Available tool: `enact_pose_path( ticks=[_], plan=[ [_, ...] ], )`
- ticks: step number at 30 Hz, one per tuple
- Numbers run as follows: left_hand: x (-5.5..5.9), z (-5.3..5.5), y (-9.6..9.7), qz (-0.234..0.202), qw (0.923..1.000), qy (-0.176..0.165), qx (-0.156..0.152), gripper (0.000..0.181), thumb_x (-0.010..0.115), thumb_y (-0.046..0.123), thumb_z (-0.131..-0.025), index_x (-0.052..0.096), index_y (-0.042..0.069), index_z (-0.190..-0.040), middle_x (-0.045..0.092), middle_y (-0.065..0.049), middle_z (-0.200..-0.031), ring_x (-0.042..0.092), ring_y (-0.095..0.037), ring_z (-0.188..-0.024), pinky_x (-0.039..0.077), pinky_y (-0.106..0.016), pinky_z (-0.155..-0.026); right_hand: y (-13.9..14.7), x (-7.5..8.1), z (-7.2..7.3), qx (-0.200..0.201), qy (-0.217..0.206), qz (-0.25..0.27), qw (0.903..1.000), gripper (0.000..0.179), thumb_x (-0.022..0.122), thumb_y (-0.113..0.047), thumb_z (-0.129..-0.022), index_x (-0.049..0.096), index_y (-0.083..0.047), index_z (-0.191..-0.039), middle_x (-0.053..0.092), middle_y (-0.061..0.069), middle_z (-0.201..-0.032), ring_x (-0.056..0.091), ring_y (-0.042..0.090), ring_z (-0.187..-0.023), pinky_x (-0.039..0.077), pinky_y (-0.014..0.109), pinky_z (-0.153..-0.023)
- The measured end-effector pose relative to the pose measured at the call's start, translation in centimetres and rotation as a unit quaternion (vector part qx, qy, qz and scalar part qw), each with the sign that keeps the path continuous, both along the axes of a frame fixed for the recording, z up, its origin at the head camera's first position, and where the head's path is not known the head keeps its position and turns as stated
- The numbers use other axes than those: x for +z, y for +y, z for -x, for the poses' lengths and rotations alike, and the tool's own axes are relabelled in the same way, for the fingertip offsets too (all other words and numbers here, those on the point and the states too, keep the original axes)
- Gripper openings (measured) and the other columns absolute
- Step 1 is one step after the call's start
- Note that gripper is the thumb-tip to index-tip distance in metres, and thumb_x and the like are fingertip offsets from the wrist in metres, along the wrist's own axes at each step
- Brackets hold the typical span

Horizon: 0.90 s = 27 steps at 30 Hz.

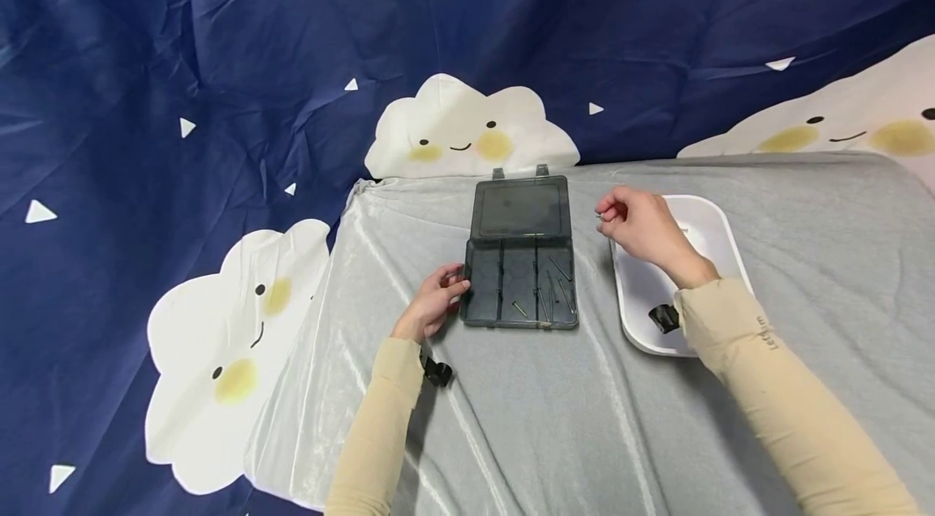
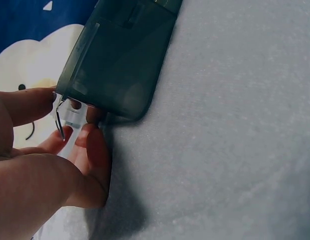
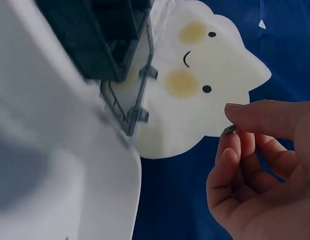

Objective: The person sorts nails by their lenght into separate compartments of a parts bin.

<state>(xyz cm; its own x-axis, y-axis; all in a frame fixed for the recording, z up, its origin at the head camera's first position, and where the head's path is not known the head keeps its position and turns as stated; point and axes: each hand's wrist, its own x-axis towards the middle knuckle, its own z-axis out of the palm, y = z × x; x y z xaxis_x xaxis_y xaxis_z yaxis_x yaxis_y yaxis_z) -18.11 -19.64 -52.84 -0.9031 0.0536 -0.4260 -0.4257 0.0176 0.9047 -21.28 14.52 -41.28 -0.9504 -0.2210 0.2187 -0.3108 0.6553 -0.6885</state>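
Observation:
A dark translucent compartment box (image 1: 482,289) lies on the grey cloth, its lid (image 1: 520,208) folded back. My left hand (image 1: 436,298) grips the box's left edge; in the left wrist view the thumb lies at the corner with fingers curled below. Several long thin screws (image 1: 562,295) lie in the right compartment, and a shorter screw (image 1: 519,309) rests in the middle one. To the right of the box, my right hand (image 1: 639,225) pinches a small threaded screw (image 3: 230,129) between thumb and forefinger, above the left rim of a white tray (image 1: 643,297).
Part of the tray is hidden under my right forearm, and a small piece (image 1: 684,230) shows inside it. Grey cloth (image 1: 526,410) covers the table, with folds in front of the box. Behind hangs a blue sheet (image 1: 292,29) printed with clouds.

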Motion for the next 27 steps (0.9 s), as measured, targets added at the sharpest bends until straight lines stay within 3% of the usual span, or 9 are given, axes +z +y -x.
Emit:
enact_pose_path(
  ticks=[8,17,27],
  plan=[
    [0.0,0.1,0.1,-0.004,1.0000,0.002,-0.001,0.048,0.057,0.004,-0.095,0.043,0.006,-0.141,0.052,-0.011,-0.125,0.053,-0.015,-0.102,0.046,-0.031,-0.084,-1.8,-0.2,-0.6,0.014,-0.028,0.026,0.9992,0.014,0.065,0.000,-0.079,0.067,-0.001,-0.093,0.067,0.012,-0.082,0.056,0.016,-0.073,0.040,0.018,-0.067],
    [-0.1,0.1,0.1,-0.007,1.0000,0.003,0.005,0.047,0.057,0.002,-0.095,0.044,0.005,-0.139,0.053,-0.009,-0.120,0.054,-0.013,-0.098,0.046,-0.029,-0.080,-3.7,-1.2,-1.2,0.038,-0.036,0.047,0.9976,0.012,0.066,0.000,-0.080,0.067,-0.002,-0.092,0.067,0.011,-0.082,0.057,0.009,-0.070,0.043,0.018,-0.067],
    [0.0,0.0,0.0,-0.003,0.9999,0.011,-0.004,0.049,0.056,0.003,-0.095,0.041,0.003,-0.141,0.051,-0.013,-0.125,0.053,-0.014,-0.100,0.046,-0.030,-0.083,-5.4,-2.2,-1.9,0.052,-0.057,0.068,0.9947,0.012,0.068,-0.002,-0.081,0.067,-0.004,-0.093,0.066,0.010,-0.084,0.059,0.015,-0.073,0.045,0.021,-0.068]
  ],
)
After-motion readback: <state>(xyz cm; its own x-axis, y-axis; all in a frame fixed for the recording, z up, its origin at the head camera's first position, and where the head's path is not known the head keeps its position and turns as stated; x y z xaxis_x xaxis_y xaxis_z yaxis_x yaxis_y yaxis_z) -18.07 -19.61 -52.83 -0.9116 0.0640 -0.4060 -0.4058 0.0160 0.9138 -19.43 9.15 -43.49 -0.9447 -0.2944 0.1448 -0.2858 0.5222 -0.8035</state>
